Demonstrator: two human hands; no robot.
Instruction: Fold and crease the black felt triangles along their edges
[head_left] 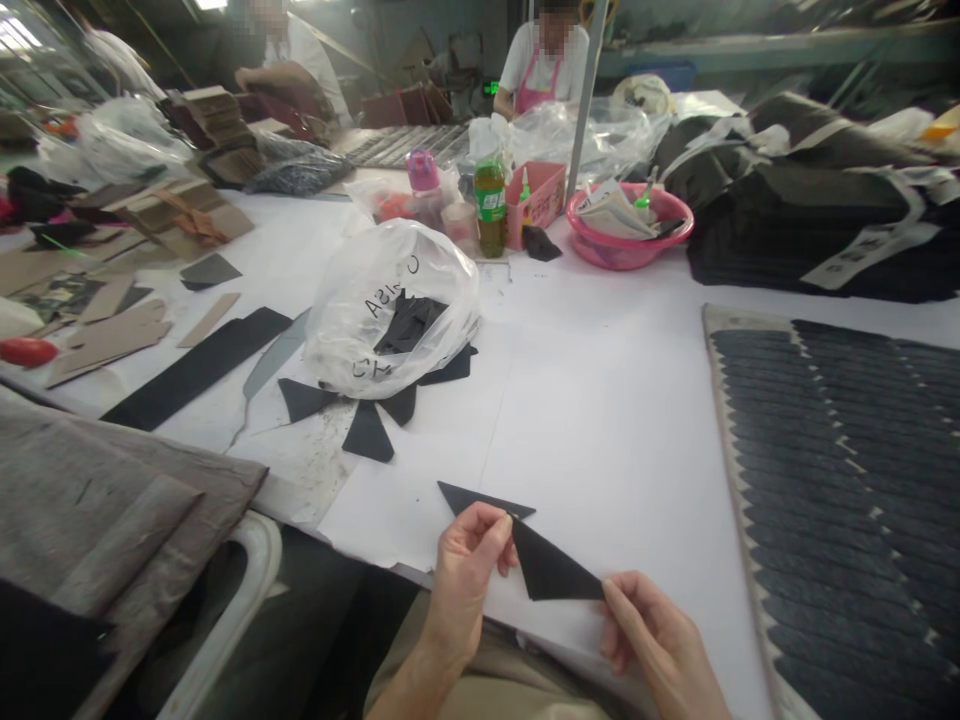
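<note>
Near the front edge of the white-topped table, a black triangular piece of sheet material [556, 566] is stretched between my two hands. My left hand [472, 565] pinches its upper left corner between thumb and fingers. Its right corner is pinched by my right hand [649, 625]. Just behind my left hand, a second black triangular piece [480, 498] lies flat, partly covered by my fingers. Farther back sits a clear plastic bag [341, 325] with black lettering and black pieces [409, 322] inside. Several black pieces [367, 432] lie fanned out along its near side.
On the right lies a board with overlapping rows of dark pieces [847, 480]. A pink basin [626, 250], a green-labelled bottle [491, 210] and a pink box [544, 192] stand at the back. Cardboard pieces [112, 340] lie left, near a white metal tube [255, 570]. Other people work beyond.
</note>
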